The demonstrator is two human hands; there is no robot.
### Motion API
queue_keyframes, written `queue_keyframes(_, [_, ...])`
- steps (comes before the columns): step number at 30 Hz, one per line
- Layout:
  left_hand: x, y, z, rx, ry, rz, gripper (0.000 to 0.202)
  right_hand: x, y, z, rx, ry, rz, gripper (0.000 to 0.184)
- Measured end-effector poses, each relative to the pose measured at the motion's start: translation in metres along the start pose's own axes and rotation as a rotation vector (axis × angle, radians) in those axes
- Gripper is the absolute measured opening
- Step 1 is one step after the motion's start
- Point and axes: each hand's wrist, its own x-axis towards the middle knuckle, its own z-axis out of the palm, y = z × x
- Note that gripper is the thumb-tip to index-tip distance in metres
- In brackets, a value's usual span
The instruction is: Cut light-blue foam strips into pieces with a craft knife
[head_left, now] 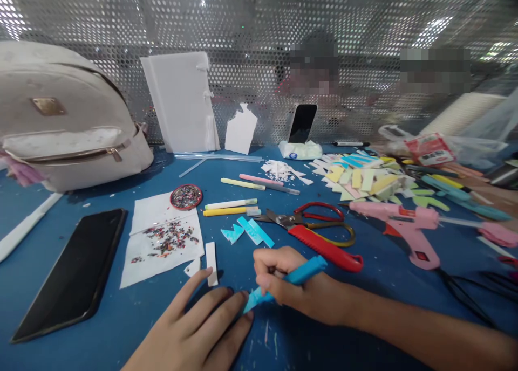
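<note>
My right hand [299, 282] is closed round a blue marker [305, 271], its tip end pointing down to the left. Under that end lies a small blue-coloured strip [253, 301], partly hidden by my fingers. My left hand [206, 322] lies flat with fingers spread, its fingertips at the strip's left end. A white strip [211, 266] lies by my left index finger, beside a small white piece with a hole [193, 267]. Just beyond my hands are cut blue strips [256, 232] and a jagged blue piece [232, 233].
Red-handled scissors [319, 222], a red utility knife [326, 247] and a pink glue gun [400, 220] lie to the right. Several markers [230, 211] lie ahead. Left are a dark phone [75, 268], a paper with glittery bits [137, 252] and a backpack [68, 117]. Paper pieces [360, 179] are heaped behind.
</note>
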Motion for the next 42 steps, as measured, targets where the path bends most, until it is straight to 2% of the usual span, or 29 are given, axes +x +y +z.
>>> queue_keyframes(7, [0.0,0.0013,-0.0005,0.007,0.009,0.001,0.038,0.0006,-0.0002,-0.0006,0.003,0.012,-0.002,0.035])
queue_keyframes(14, [-0.0004,0.001,-0.0003,0.002,0.014,-0.005,0.039,0.0001,-0.0028,-0.0002,-0.034,0.033,0.037,0.04])
queue_keyframes(21, [-0.0052,0.003,0.0021,0.004,0.003,0.001,0.03,0.0012,-0.0031,-0.0001,-0.059,0.055,0.054,0.038])
queue_keyframes(23, [-0.0046,0.0031,0.0015,0.003,0.012,-0.009,0.031,0.0006,-0.0025,0.0,-0.057,0.031,0.05,0.04])
queue_keyframes(27, [-0.0028,0.0017,0.0001,0.002,0.004,-0.011,0.037,-0.0009,-0.0017,0.0003,-0.01,0.077,0.056,0.04])
queue_keyframes(32, [-0.0013,0.0022,-0.0015,-0.023,0.017,-0.012,0.045,0.0002,-0.0028,-0.001,-0.003,-0.017,-0.003,0.049])
queue_keyframes(36, [0.0003,0.0028,-0.0019,-0.014,0.024,-0.015,0.042,0.0008,-0.0049,-0.0018,0.013,0.013,0.021,0.05])
queue_keyframes(39, [0.001,0.0022,-0.0004,-0.016,0.017,-0.018,0.04,0.0004,-0.0053,-0.002,-0.014,-0.04,-0.002,0.053])
queue_keyframes(42, [0.0002,0.002,0.0009,-0.011,0.033,-0.013,0.038,-0.0002,-0.0049,-0.0018,0.007,-0.02,0.025,0.053])
